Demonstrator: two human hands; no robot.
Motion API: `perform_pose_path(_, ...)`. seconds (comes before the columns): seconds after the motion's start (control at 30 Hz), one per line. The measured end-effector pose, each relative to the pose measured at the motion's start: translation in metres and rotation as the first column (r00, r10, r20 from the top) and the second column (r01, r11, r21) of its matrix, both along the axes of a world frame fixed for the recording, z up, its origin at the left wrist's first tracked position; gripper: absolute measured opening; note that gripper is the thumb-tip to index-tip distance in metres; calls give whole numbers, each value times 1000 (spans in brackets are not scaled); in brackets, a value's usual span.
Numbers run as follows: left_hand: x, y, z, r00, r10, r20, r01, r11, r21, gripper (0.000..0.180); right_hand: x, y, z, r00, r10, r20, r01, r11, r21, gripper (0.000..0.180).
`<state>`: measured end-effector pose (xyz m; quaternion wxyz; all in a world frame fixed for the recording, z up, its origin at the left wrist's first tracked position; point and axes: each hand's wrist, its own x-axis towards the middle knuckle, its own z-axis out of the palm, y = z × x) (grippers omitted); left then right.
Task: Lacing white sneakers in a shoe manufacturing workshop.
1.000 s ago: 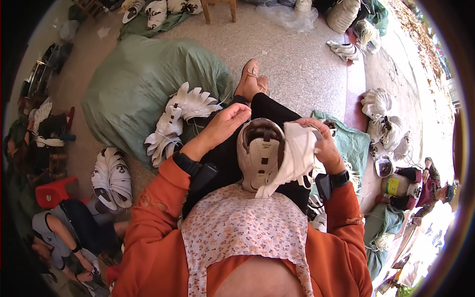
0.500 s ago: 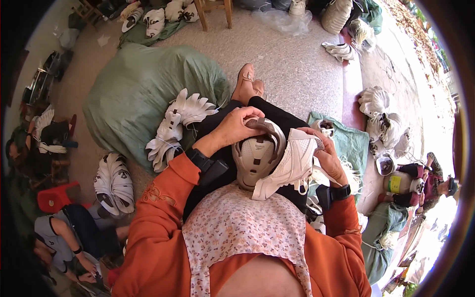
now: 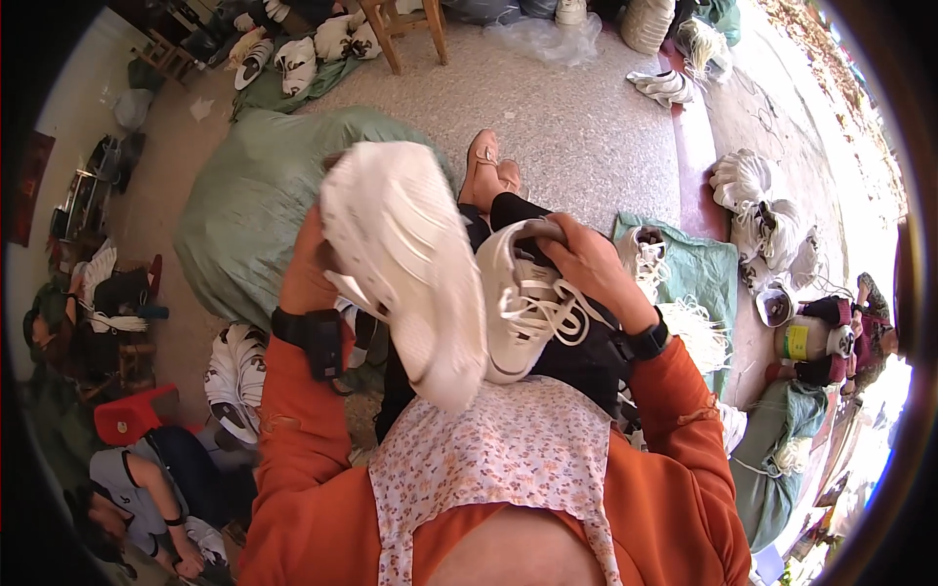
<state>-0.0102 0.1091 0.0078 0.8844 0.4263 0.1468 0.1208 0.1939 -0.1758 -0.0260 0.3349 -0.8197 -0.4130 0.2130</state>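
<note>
My left hand (image 3: 311, 262) grips a cream sneaker (image 3: 415, 264) by its collar end, lifted and tilted over my lap. A pale, ribbed face of it is turned up, slightly smeared by motion; whether this is side or underside I cannot tell. This shoe hides part of my left fingers. In my right hand (image 3: 591, 269) is a second cream sneaker (image 3: 518, 332), toe toward my apron, held at the collar with fingers over its opening. White laces (image 3: 552, 311) hang loosely looped on its front. The two sneakers are side by side, their edges overlapping in view.
A big green sack (image 3: 254, 215) bulges beyond my left arm, with stacked white shoes (image 3: 236, 376) nearer. At right, a green cloth (image 3: 699, 269) bears another shoe and a bundle of white laces (image 3: 692, 337). Co-workers sit lower left (image 3: 147, 488) and far right (image 3: 855, 332).
The left sneaker has swung up and leftward, turned from its tongue and opening to its ribbed face. The right one has been turned so its laced front shows, and sits nearer the middle.
</note>
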Motion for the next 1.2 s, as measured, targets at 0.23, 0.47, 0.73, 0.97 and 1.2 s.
perform_pose_path(0.23, 81, -73, -4, 930, -155, -333, 346, 674, 653, 26, 28, 38, -24, 624, 514, -589, -316, 855, 412, 52)
perform_pose_path(0.47, 97, -84, -27, 742, 115, -660, 605, 311, 733, 45, 37, -11, -21, 631, -24, -776, 288, 935, 206, 49)
perform_pose_path(0.73, 79, -119, -50, 967, 63, -247, 94, 814, 574, 51, -23, 19, -40, 976, 3, -217, 97, 887, 451, 40)
perform_pose_path(0.97, 96, -100, -98, 942, 67, -328, 182, 719, 671, 38, -25, 39, -76, 940, -158, -301, 273, 879, 390, 36)
perform_pose_path(1.2, 82, -114, -82, 956, 21, -291, 205, 659, 723, 43, -38, -13, -59, 856, -59, -513, 343, 807, 481, 32)
